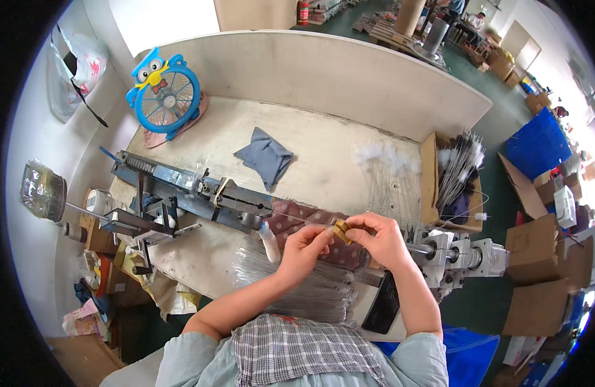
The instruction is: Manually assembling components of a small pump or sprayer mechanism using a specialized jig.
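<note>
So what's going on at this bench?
The right hand holds a small brass-coloured piece. The left hand is close beside it; whether it grips anything is too small to tell. A spotted cloth lies beneath them, and a bundle of wires lies nearer the body.

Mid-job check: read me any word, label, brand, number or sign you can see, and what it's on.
Nothing readable.
White translucent plastic bag: red print, too small and blurred.
Black-and-white checked cloth: red marks, too blurred.
Small brass-coloured block in the right hand: no text visible.
Black rectangular phone: no text visible.
</note>
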The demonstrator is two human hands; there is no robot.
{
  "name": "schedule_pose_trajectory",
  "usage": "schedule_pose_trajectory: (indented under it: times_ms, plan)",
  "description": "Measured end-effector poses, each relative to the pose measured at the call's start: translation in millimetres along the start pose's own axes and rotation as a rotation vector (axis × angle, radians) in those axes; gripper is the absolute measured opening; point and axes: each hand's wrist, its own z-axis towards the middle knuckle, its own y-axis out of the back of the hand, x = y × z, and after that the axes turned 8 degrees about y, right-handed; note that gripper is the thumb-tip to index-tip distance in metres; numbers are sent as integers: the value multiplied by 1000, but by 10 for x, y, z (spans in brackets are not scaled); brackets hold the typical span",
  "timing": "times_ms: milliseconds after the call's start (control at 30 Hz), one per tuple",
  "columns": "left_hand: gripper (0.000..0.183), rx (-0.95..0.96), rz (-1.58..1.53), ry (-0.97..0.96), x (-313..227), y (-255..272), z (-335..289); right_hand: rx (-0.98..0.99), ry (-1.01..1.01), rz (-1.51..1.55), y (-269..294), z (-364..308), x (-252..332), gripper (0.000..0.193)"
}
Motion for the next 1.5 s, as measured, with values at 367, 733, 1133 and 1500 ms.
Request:
schedule_pose_trajectory:
  times_ms: [367,733,1133,1500]
  plan:
    - [15,-313,-206,-2,-246,216,-142,-34,621,-699,-248,218,171,13]
    - [18,-265,-348,1,-236,253,-132,69,486,-671,-662,501,176,13]
    - [41,-191,-496,96,-231,292,-112,-34,500,-795,-792,323,273,25]
    - [12,-262,-541,-49,-196,189,-90,-172,713,-840,-843,286,120,25]
